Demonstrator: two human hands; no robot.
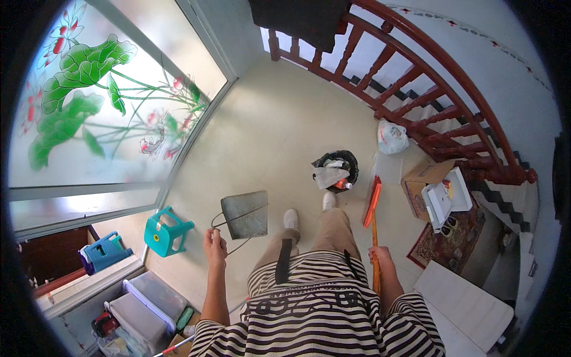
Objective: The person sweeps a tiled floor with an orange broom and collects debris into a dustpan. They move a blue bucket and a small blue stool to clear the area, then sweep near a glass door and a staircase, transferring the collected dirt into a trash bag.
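Note:
My left hand (215, 248) is closed around the wire handle of a grey metal dustpan (247, 218), which hangs ahead of it, left of my feet. In my right hand (380, 259) is the wooden stick of a broom (374, 203); its narrow red head points away from me, near the floor. Between them, just beyond my shoe, stands a bin lined with a black bag (354, 163). It holds crumpled paper or packaging and a bottle with a red label. Whether the dustpan touches the floor, I cannot tell.
Left are a teal plastic stool (159, 232), a sliding glass door (89, 165) and storage boxes (138, 312). On the right stand a white plastic bag (392, 137), a cardboard box (415, 189), shoes on a patterned rug (439, 252), a pale tabletop (464, 303) and a red wooden stair railing (439, 85).

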